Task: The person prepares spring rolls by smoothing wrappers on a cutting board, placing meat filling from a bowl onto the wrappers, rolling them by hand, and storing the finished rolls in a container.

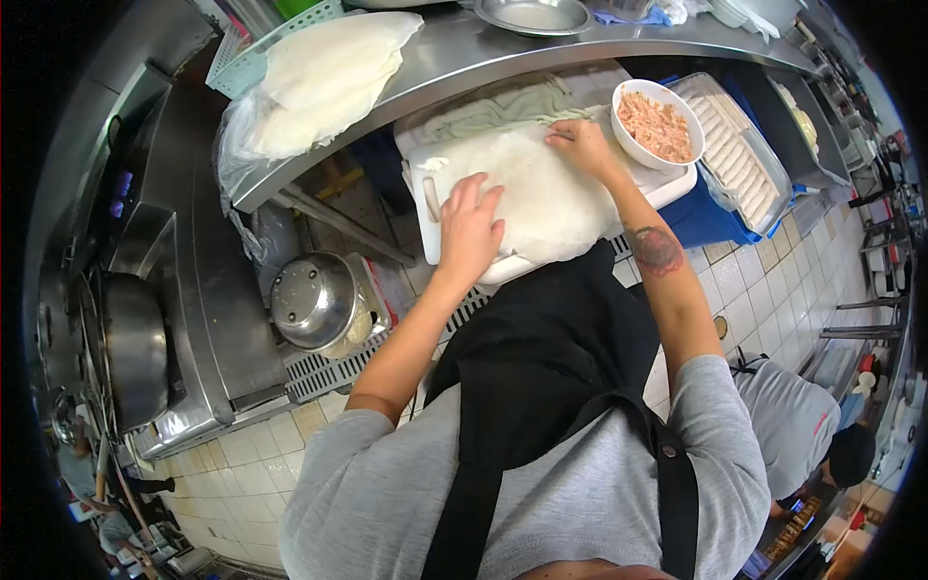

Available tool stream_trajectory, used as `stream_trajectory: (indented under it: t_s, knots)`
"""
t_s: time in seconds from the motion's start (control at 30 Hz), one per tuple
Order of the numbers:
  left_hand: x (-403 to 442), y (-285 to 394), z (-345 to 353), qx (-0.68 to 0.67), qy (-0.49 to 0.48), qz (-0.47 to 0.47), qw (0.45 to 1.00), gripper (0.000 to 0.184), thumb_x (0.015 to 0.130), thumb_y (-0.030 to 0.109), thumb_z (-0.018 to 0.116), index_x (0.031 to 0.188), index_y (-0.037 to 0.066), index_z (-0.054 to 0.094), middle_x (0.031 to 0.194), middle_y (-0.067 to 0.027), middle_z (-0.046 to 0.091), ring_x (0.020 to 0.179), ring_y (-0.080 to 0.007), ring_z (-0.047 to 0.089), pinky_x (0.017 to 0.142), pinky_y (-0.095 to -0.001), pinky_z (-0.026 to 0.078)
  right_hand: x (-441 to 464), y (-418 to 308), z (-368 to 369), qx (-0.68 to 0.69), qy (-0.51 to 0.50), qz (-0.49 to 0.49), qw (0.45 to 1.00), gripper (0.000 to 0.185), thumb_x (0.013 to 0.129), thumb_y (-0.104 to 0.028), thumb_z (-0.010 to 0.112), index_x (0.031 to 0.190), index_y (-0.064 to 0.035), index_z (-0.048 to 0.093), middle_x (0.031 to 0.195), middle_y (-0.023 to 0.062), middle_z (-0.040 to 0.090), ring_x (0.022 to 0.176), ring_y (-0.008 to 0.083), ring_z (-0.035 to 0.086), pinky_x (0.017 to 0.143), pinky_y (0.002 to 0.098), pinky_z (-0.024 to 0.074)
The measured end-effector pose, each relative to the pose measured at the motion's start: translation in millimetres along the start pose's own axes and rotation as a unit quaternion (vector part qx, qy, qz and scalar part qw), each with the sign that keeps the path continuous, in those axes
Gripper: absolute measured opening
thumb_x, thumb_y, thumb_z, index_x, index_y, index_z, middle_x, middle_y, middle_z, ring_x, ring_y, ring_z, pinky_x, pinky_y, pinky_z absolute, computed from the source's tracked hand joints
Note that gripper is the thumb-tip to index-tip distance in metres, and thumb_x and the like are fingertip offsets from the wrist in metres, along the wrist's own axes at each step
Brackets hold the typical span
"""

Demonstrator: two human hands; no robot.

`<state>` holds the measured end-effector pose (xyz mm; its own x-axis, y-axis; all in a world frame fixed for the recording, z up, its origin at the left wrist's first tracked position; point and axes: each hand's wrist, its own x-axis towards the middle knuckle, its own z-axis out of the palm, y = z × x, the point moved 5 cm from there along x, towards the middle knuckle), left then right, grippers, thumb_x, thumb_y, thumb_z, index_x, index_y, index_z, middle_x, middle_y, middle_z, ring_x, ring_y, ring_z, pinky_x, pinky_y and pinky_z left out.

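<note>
Arms (418,324) reaching forward, left hand (471,227) palm down, fingers spread over the pale sheets (543,198) on a white board (425,224), right hand (584,147) curled, fingers pinching the sheets' far edge, near a bowl (698,135).

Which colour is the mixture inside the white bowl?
The mixture is orange-pink; see the head view.

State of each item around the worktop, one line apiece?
Thin white sheet on white board: spread flat
White round bowl: nearly full of pinkish mixture
Rectangular plastic tray: filled with white rolls
Pale green cloth: bunched
White sheets on steel counter: stacked
Round steel dish: upright, contents unclear
Perforated steel bowl: looks upside down
</note>
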<state>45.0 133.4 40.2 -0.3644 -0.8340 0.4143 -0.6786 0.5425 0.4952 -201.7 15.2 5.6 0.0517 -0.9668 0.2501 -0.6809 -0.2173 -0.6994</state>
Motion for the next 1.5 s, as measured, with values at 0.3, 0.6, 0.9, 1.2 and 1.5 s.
stream_trajectory:
  t_s: [0.3, 0.6, 0.9, 1.2, 1.5]
  knots:
    - [15.9, -14.5, 48.8, 0.072, -0.211, 0.127, 0.966, 0.068, 0.088, 0.048, 0.062, 0.147, 0.020, 0.043, 0.160, -0.0103, 0.025, 0.149, -0.0321, 0.018, 0.117, -0.0599, 0.013, -4.0, -25.7, -31.5, -0.098, 0.120, -0.077, 0.985, 0.021, 0.081, -0.011, 0.071, 0.101, -0.0041, 0.072, 0.094, 0.0144, 0.069, 0.083, 0.0311, 0.068, 0.073, 0.0383, 0.0534]
    - [12.2, 1.5, 59.3, 0.148, -0.235, 0.074, 0.958, 0.081, 0.086, 0.069, 0.050, 0.153, 0.028, 0.032, 0.163, -0.0137, 0.012, 0.149, -0.0411, 0.006, 0.109, -0.0749, 0.004, -9.2, -168.3, -112.3, -0.081, 0.318, -0.297, 0.897, 0.025, 0.082, -0.011, 0.072, 0.107, -0.0043, 0.067, 0.103, 0.0128, 0.067, 0.083, 0.0285, 0.066, 0.071, 0.0352, 0.0521]
    - [48.9, -25.4, 55.4, 0.128, -0.222, 0.066, 0.964, 0.082, 0.087, 0.071, 0.044, 0.150, 0.019, 0.037, 0.162, -0.0079, 0.021, 0.148, -0.0343, 0.019, 0.104, -0.0801, 0.001, 68.1, -179.9, -89.6, -0.273, 0.036, -0.276, 0.921, 0.040, 0.085, -0.024, 0.069, 0.119, -0.0032, 0.064, 0.113, 0.0172, 0.067, 0.100, 0.0356, 0.064, 0.088, 0.0422, 0.0508]
    - [31.8, -35.3, 43.0, 0.184, -0.144, 0.005, 0.972, 0.088, 0.088, 0.067, 0.047, 0.150, 0.006, 0.034, 0.159, -0.0118, 0.027, 0.148, -0.0317, 0.022, 0.106, -0.0775, 0.005, 94.0, -177.9, -83.3, -0.348, -0.013, -0.158, 0.924, 0.024, 0.085, -0.021, 0.066, 0.102, -0.0050, 0.070, 0.095, 0.0170, 0.070, 0.091, 0.0361, 0.066, 0.082, 0.0449, 0.0519]
    - [22.9, -31.7, 22.1, 0.146, -0.130, 0.111, 0.974, 0.069, 0.089, 0.049, 0.058, 0.139, 0.002, 0.049, 0.152, -0.0116, 0.040, 0.145, -0.0256, 0.028, 0.114, -0.0683, 0.003, 49.9, -195.1, -100.7, -0.192, 0.247, -0.306, 0.899, 0.019, 0.079, -0.013, 0.073, 0.090, -0.0025, 0.062, 0.089, 0.0121, 0.066, 0.086, 0.0319, 0.065, 0.075, 0.0408, 0.0520]
